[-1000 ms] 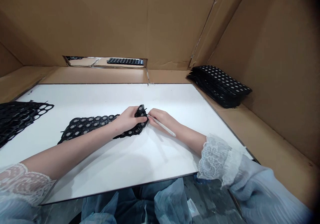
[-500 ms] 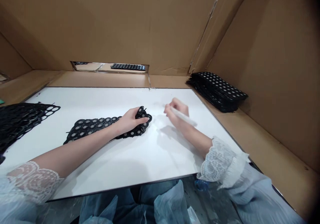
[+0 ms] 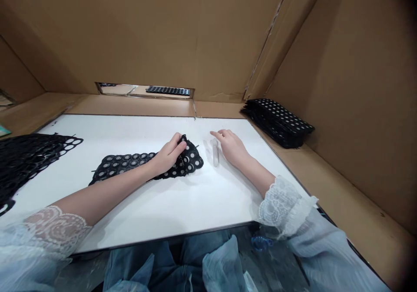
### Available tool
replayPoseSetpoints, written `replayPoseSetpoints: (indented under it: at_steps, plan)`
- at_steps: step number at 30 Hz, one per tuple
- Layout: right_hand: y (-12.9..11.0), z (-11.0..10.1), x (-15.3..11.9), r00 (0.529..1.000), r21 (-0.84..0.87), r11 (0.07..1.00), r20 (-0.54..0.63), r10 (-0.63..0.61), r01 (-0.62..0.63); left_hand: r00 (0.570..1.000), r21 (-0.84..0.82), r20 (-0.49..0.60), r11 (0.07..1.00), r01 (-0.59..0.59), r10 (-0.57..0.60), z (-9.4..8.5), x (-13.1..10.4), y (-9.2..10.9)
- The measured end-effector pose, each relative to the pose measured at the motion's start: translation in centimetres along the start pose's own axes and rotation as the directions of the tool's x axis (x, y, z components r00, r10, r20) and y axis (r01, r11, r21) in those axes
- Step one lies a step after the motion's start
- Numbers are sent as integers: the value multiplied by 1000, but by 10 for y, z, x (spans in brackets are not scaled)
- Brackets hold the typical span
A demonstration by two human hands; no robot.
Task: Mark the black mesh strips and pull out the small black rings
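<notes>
A black sheet of joined rings with pale round discs (image 3: 114,167) lies on the white board. My left hand (image 3: 167,155) is closed on its right part, thumb on top, where the end is bent up. To the right, my right hand (image 3: 230,146) hovers over the board with its fingers stretched out and holding nothing. Just left of its fingers is a slim whitish pen-like stick (image 3: 215,153), blurred; whether it touches the board or the fingers I cannot tell.
A pile of black ring netting (image 3: 32,161) covers the board's left side. On the right cardboard ledge rests a stack of black dotted sheets (image 3: 276,122). Cardboard walls (image 3: 146,31) enclose the back and sides, with a slot (image 3: 137,90) at the back.
My right hand has opened and let go of the whitish stick, which now stands left of the fingers. The right end of the sheet under my left hand has turned and spread slightly rightward.
</notes>
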State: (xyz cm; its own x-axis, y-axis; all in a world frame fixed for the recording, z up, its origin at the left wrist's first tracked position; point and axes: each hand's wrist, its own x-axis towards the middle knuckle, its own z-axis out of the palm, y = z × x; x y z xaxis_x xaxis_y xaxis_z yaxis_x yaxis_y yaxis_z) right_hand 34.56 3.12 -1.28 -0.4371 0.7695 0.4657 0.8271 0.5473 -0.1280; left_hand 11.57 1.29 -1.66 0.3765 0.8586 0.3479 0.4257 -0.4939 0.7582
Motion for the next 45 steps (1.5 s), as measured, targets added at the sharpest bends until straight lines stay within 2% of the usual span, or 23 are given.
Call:
replayPoseSetpoints:
  at_steps: [2, 3, 5, 7, 9, 10, 12, 14, 15, 18, 20, 23, 26, 28, 30, 33, 35, 39, 41, 43, 45]
  plan:
    - [-20, -9, 5, 997, 302, 953, -65, 37, -15, 998, 48, -14, 997, -55, 56, -3, -1, 4]
    - [-31, -12, 8, 999, 475, 880, -29, 44, -25, 996, 77, -24, 994, -80, 82, -5, -1, 6]
    - [-53, -15, 15, 991, 706, 699, 129, 29, -113, 992, 139, -42, 984, -113, 120, -10, -3, 9]
    - [-70, -11, 22, 973, 823, 531, 230, 11, -200, 990, 197, -41, 972, -125, 136, -14, -4, 10]
    - [-78, -3, 27, 966, 885, 403, 259, -12, -232, 990, 248, -14, 960, -133, 141, -16, -5, 7]
    - [-81, 2, 28, 967, 903, 360, 256, -12, -235, 987, 281, -14, 948, -147, 157, -16, -6, 4]
    - [-82, 11, 26, 972, 924, 304, 236, 17, -230, 971, 387, -82, 905, -176, 223, -15, -6, -1]
    - [-82, 18, 22, 973, 936, 266, 220, 68, -231, 936, 515, -168, 837, -184, 309, -12, -6, -5]
    - [-82, 21, 19, 973, 939, 255, 214, 89, -229, 926, 562, -162, 803, -196, 340, -11, -6, -6]
    - [-82, 26, 12, 975, 942, 258, 191, 118, -215, 944, 569, -5, 778, -268, 329, -9, -6, -5]
    - [-82, 28, 10, 977, 941, 269, 178, 116, -204, 959, 498, 47, 826, -264, 278, -8, -7, -1]
    - [-83, 30, 9, 978, 943, 265, 179, 112, -203, 989, 297, 30, 943, -148, 146, -7, -10, 8]
    - [-85, 32, 8, 971, 939, 260, 192, 146, -225, 999, 104, 35, 994, -19, 16, -6, -12, 12]
    - [-86, 32, 9, 967, 937, 259, 193, 169, -232, 999, 66, -14, 997, 44, -43, -5, -12, 11]
    - [-86, 31, 9, 965, 940, 250, 192, 179, -233, 990, 55, -112, 994, 96, -89, -4, -11, 8]
    - [-85, 28, 11, 959, 942, 221, 211, 188, -251, 957, 24, -250, 987, 158, -147, -3, -8, 5]
    - [-84, 26, 11, 949, 937, 204, 247, 194, -285, 936, -39, -292, 981, 191, -194, -4, -5, 2]
    - [-82, 25, 9, 937, 934, 164, 284, 204, -319, 854, -280, -396, 930, 238, -337, -12, 0, -3]
    - [-82, 26, 8, 928, 934, 116, 308, 209, -337, 842, -207, -440, 948, 242, -311, -16, -2, -1]
    - [-83, 26, 8, 913, 927, 62, 349, 213, -369, 888, 41, -424, 976, 216, -178, -16, -8, 5]
    - [-86, 27, 9, 899, 921, 22, 374, 229, -389, 940, 282, -338, 948, 146, -44, -12, -16, 15]
